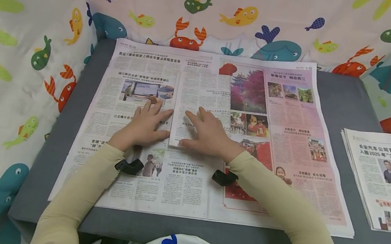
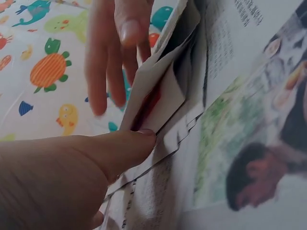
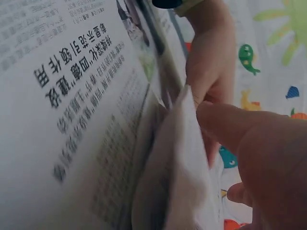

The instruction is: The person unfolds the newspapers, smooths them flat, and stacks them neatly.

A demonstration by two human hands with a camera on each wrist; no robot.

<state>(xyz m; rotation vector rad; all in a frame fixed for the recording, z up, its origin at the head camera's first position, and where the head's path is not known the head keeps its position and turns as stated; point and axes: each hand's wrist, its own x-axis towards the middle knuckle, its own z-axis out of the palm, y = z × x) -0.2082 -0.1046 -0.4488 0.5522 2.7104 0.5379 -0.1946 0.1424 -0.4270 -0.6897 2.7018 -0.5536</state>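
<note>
A newspaper [image 1: 185,191] lies spread on the grey table. On its middle sits a narrower folded newspaper piece [image 1: 204,85], its layered end with a bit of red inside visible in the left wrist view. My left hand [image 1: 144,125] rests at the left long edge of this piece, fingers spread, thumb [image 2: 129,148] against the layered end. My right hand [image 1: 210,134] lies over the lower part of the piece with its fingers spread. In the right wrist view its thumb [image 3: 225,122] is right at the raised paper edge.
A stack of folded newspapers [image 1: 382,181] is at the right side of the grey table [image 1: 348,106]. A fabric backdrop [image 1: 220,0] with sea animals rises behind and beside the table. Dark wrist bands [image 1: 225,178] sit at both sleeves.
</note>
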